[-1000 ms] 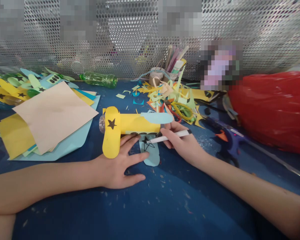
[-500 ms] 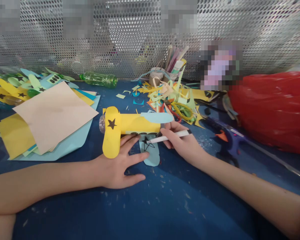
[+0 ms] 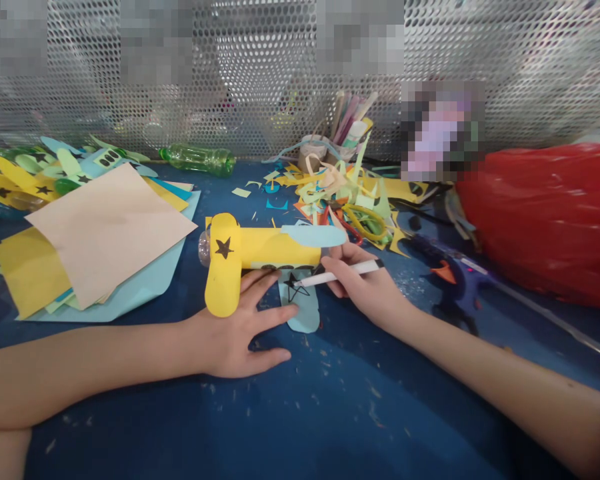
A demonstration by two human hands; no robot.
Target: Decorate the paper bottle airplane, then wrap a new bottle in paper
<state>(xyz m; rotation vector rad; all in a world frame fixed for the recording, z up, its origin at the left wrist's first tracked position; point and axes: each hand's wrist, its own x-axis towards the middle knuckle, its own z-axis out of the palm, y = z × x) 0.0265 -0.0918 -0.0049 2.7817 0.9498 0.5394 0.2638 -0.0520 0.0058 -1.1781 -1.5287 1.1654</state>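
A yellow paper aeroplane (image 3: 260, 250) built round a bottle lies on the blue table (image 3: 300, 413). It has a yellow wing with a black star and pale blue tail pieces. My left hand (image 3: 237, 330) lies flat with fingers spread, pressing on the table and the edge of a pale blue wing piece (image 3: 303, 307), partly under the yellow wing. My right hand (image 3: 363, 283) is closed round a white marker pen (image 3: 337, 273). The pen's tip rests on a black star drawn on the blue piece.
A stack of coloured paper sheets (image 3: 100, 233) lies at the left. Paper scraps and yellow-handled scissors (image 3: 365, 220) are behind the plane, with a cup of pens (image 3: 325, 150) and a green bottle (image 3: 200, 159). A blue glue gun (image 3: 460, 280) and a red bag (image 3: 550, 213) sit at the right.
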